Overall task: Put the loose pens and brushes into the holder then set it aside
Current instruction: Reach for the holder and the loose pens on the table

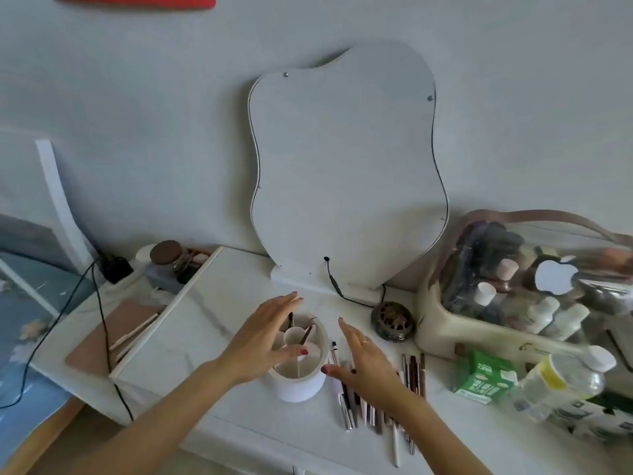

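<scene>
A white tabletop (pixel 219 354) carries a white compartmented holder (pixel 298 371) near its centre, with loose pens and brushes (pixel 376 399) lying in a row just to its right. At the far edge stands a wavy-edged mirror (pixel 346 173), its cable trailing to a dark round dish (pixel 393 320). Far right sits a clear cosmetics bag (pixel 527 279); nearer, a green carton (pixel 484 377) and a plastic bottle (pixel 565 375).

Two bare forearms, no sleeves; hands: left hand (pixel 263 341), right hand (pixel 364 363); dark red nail polish; thin ring on right hand
</scene>
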